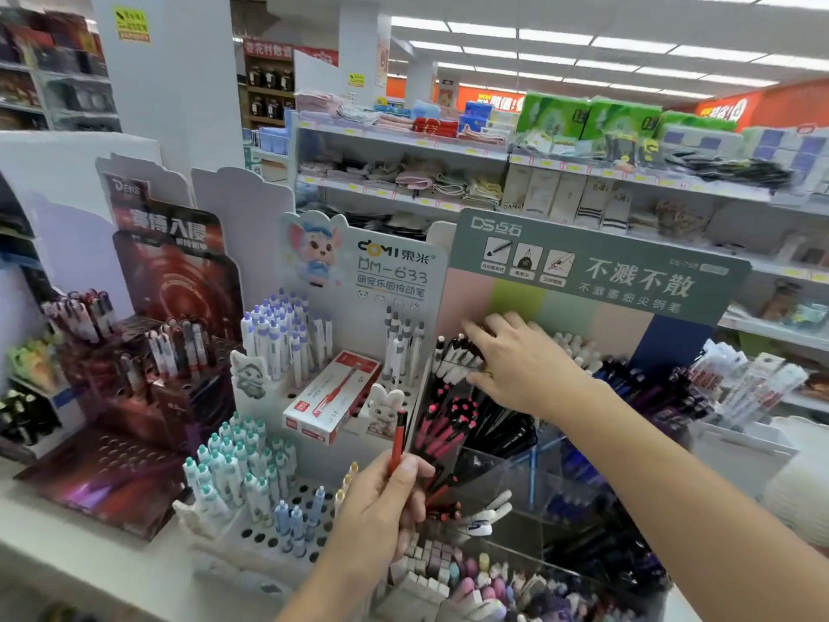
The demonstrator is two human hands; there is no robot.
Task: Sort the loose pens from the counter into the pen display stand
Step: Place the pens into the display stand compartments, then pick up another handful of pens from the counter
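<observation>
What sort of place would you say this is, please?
Most likely a shop's stationery section: branded pen display stands packed with pens, shelves of packaged goods with price tags behind, and a left hand holding a red pen.

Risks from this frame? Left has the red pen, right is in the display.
1. The right hand reaches among tightly packed white-and-black pens; it may knock neighbours loose.
2. The slim red pen is pinched low by the left hand, so it could slip.
3. The red-and-white pen box lies tilted across the white stand's holes, blocking slots.
</observation>
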